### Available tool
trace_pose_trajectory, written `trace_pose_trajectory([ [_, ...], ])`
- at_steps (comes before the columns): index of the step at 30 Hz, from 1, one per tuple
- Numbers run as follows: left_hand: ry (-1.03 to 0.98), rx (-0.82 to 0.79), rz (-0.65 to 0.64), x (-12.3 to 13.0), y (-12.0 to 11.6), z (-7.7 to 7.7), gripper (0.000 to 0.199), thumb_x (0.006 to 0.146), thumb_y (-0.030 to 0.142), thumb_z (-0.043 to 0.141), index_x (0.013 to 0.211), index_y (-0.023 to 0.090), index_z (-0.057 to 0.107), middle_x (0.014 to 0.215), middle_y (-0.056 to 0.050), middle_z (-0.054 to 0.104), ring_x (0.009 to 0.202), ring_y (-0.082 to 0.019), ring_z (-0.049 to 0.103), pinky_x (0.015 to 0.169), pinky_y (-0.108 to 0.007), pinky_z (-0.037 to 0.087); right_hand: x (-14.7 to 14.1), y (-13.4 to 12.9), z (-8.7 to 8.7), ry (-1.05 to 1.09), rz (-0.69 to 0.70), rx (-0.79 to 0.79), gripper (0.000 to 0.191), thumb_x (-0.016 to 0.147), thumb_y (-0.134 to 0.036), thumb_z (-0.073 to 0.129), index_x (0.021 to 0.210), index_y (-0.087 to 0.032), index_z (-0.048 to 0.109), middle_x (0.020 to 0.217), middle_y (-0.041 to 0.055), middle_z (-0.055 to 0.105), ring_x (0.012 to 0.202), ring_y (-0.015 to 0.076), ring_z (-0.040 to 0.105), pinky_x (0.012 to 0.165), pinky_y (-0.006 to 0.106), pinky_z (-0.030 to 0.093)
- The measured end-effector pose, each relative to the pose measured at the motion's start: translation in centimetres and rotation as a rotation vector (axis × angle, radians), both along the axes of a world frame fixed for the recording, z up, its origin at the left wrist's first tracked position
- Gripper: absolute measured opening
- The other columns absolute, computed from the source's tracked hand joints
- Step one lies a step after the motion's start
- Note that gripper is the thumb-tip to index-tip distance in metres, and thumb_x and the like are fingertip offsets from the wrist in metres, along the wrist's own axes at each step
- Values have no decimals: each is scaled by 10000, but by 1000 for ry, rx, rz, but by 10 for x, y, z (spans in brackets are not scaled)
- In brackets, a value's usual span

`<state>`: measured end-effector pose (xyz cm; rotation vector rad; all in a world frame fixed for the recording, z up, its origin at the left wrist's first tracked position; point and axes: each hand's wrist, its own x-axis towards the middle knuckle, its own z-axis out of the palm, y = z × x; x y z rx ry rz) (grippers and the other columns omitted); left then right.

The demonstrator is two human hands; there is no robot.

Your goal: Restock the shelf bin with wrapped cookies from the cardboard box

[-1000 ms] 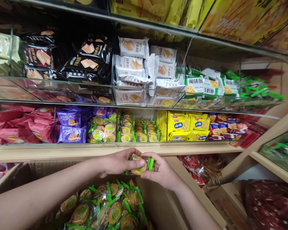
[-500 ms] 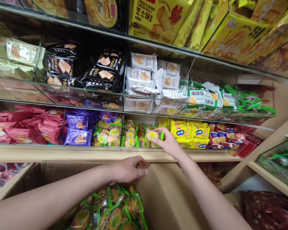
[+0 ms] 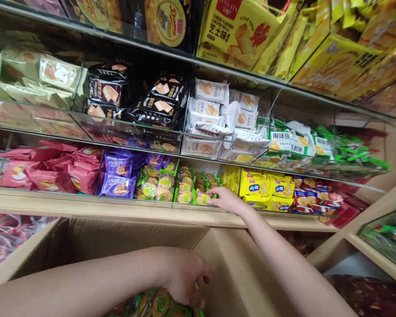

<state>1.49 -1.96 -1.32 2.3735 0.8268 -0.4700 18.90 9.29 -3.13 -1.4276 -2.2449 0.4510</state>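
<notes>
In the head view, I watch a right hand (image 3: 229, 200) reach to the lower shelf (image 3: 145, 210), its fingertips at the right edge of a round biscuit packet (image 3: 202, 198) with green ends. That packet sits at the front of its glass-fronted bin, just beside a neighbouring row of matching biscuits (image 3: 185, 189); thumb and forefinger are close together against it, though I cannot tell whether they pinch it or merely touch. Below, I see the left hand (image 3: 185, 274) lowered into an open cardboard box (image 3: 128, 235), back of the hand up and fingers curled down over a heap of the same green-ended packets (image 3: 161, 304). Two of its fingertips are apart; the others are hidden from me, and I cannot tell whether they have closed on anything. Along the lower shelf, red packets (image 3: 53, 174) and purple packets (image 3: 118, 178) are to the left of the biscuits, while yellow packets (image 3: 259, 187) and blue-and-red packets (image 3: 308, 196) are to the right of the reaching hand. On the shelf above, I count black packets (image 3: 110, 92), white packets (image 3: 206, 116) and green-and-white packets (image 3: 288, 141) among the stock, with large yellow bags (image 3: 232, 33) higher up.
</notes>
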Motion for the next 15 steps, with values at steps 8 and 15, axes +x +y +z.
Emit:
trace_pose_trajectory([
  [8,206,-53,-127,2,0,0,482,673,336,592,1103,119,581,1019,-187,639,901,-334,606,675,-373,474,1,5,-10,-11,96,2,409,779,-404,500,1092,-151,573,1099,104,592,996,241,551,853,366,422],
  [15,194,9,-88,-7,3,-7,472,675,324,580,1121,167,569,1033,-159,641,910,-329,606,695,-382,480,33,-71,-13,386,-32,288,287,794,-365,507,1040,-230,568,1181,72,516,1113,217,459,936,386,375],
])
